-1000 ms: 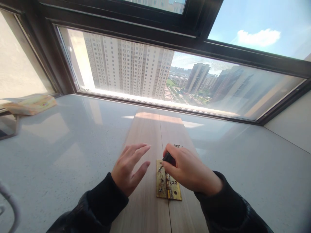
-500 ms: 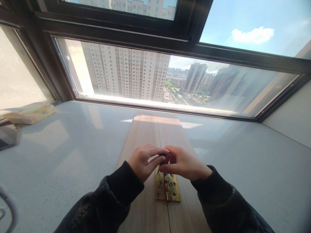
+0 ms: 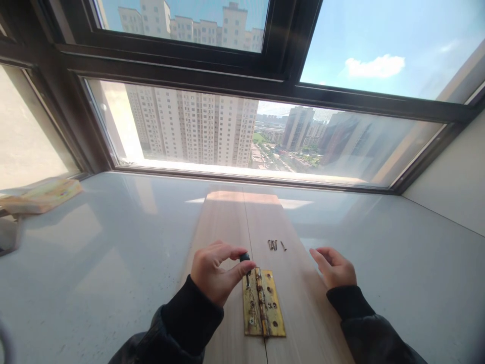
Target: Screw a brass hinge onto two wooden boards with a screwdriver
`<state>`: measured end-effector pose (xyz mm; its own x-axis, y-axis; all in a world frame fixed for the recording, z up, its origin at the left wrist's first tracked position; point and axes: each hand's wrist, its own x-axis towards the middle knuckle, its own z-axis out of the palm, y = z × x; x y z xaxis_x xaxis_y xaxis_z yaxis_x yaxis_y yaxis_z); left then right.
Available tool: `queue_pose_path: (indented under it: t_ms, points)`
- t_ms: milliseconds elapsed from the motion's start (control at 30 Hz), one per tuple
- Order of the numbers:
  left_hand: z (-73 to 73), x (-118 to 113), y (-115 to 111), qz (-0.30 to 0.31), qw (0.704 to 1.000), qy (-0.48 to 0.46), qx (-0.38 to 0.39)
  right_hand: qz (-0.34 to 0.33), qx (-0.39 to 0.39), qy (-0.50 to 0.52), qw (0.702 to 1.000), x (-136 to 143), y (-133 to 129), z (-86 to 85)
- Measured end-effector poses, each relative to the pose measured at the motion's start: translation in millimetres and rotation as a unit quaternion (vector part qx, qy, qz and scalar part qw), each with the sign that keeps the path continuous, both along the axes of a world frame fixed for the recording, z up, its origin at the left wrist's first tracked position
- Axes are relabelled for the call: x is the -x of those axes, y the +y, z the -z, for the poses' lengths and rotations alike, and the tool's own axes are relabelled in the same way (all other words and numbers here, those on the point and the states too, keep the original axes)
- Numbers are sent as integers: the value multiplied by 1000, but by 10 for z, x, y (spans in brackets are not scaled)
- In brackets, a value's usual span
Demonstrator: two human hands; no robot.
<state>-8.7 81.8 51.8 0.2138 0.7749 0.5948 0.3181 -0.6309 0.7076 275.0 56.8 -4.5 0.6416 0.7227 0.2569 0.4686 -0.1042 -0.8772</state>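
Note:
A yellowish, stained butt hinge [image 3: 278, 318] lies flat across the seam between two pale wooden boards [image 3: 223, 217]. My left hand [image 3: 217, 270] pinches the dark handle of a short screwdriver [image 3: 244, 257] between thumb and fingers. Its shaft points down at the top hole of the hinge's left leaf; whether the tip sits in a screw I cannot make out. A screw head [image 3: 252, 321] shows in that leaf's lowest hole. My right hand [image 3: 335, 268] is off to the right, loosely curled and apart from the tool, with nothing visible in it. Several loose screws [image 3: 273, 245] lie on the right board.
The boards rest on a white speckled countertop [image 3: 113, 253] below a dark-framed window [image 3: 242, 177]. At the far left are a yellowish packet [image 3: 45, 196] and a dark-surfaced object [image 3: 7, 232]. A white wall [image 3: 450, 187] borders the right side.
My right hand has left the screwdriver and moved right, uncovering the loose screws. My left hand still holds the screwdriver over the hinge. The view has tilted up slightly.

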Motion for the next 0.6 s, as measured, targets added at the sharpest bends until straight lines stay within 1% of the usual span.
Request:
queue_pose_path:
  t_ms: [33,100,233,300,367,433,500,600]
  points:
    - [12,-15,-4,-13,1000,-2,3,5,5,8,1000,-52,26,66]
    - [38,-50,-14,-44,999,-1,5,6,15,21,1000,-113,68,141]
    - [75,-123,-21,-93,996,-11,-6,-13,33,19,999,-137,92,153]
    - [79,-143,-11,-96,995,-19,-10,-21,37,25,999,-132,88,144]
    - [79,-141,8,-68,997,-22,-21,-23,32,31,999,-124,86,138]
    - [76,-121,30,-17,999,-18,-43,-26,26,33,999,-115,86,137]
    - [62,-89,50,53,997,-4,-58,-31,24,32,999,-106,89,138]
    - [9,-42,63,182,982,20,-33,-22,20,30,999,-97,92,144]
